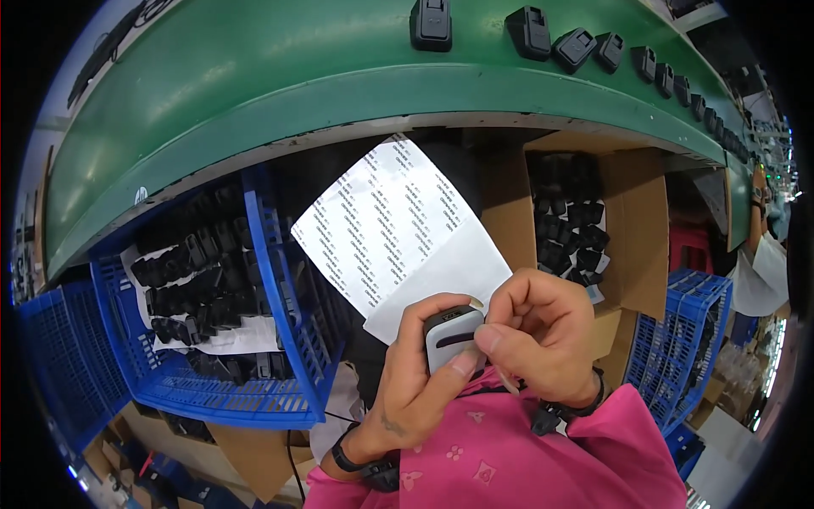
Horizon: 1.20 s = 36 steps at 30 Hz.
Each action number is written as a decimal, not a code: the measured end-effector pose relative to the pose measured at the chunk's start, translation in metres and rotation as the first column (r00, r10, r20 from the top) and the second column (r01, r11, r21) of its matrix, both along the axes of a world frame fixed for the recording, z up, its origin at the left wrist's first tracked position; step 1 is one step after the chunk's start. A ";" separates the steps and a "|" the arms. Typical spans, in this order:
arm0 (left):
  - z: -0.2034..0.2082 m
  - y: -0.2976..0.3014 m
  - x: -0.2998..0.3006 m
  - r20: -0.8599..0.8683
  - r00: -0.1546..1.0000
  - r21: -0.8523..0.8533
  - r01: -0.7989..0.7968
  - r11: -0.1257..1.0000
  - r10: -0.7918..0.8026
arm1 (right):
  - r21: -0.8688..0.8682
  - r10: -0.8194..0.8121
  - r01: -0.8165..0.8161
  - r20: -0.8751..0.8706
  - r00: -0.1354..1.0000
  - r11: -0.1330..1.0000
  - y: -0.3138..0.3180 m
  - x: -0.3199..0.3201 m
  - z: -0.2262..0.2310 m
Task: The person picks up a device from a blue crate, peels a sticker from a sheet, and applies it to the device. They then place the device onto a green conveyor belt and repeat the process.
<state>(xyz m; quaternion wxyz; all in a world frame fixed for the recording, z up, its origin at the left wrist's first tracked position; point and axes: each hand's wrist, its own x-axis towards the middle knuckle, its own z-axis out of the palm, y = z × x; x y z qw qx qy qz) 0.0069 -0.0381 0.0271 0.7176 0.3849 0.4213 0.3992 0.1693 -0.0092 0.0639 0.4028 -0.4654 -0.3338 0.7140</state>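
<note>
My left hand (411,386) is wrapped round a small rounded device (448,329) with a light grey face, a dark slot across it and a black edge. My right hand (543,339) is closed in a pinch at the right side of the device, thumb against forefinger. Whatever lies between those fingertips is too small to make out. A thin pale strip shows just below them. Beyond my hands, a white sheet (381,229) with slanting rows of small printed labels lies on my lap, its nearer part blank.
A green workbench (254,59) crosses the far side, carrying a row of black plastic units (575,49). At left stands a blue crate (229,416) of black parts. A cardboard box (640,229) at right holds more, beside stacked blue crates (678,339). Another person's arm (757,212) shows far right.
</note>
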 end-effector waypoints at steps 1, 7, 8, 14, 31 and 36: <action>0.000 0.001 0.000 -0.001 1.000 0.000 0.004 1.000 -0.004 | -0.007 0.008 -0.008 0.002 1.000 1.000 0.001 0.000 0.000; -0.002 0.005 0.001 -0.050 0.998 0.024 0.028 0.999 -0.026 | -0.044 -0.016 0.014 -0.035 0.999 0.999 0.004 0.000 -0.002; -0.002 0.005 0.001 -0.053 0.998 0.027 0.029 0.999 -0.027 | -0.032 -0.027 0.026 -0.024 0.999 0.999 0.004 -0.001 -0.002; -0.002 0.005 0.001 -0.092 0.995 0.037 0.031 0.999 -0.028 | -0.055 -0.008 0.007 -0.011 1.000 0.998 0.005 0.000 -0.003; -0.001 0.003 0.004 -0.156 0.988 0.116 0.009 0.993 0.009 | 0.007 -0.126 0.126 0.070 0.990 0.992 0.002 -0.012 -0.005; -0.002 0.003 0.005 -0.148 0.989 0.110 0.001 0.994 0.015 | 0.012 -0.135 0.135 0.061 0.989 0.991 0.001 -0.011 -0.009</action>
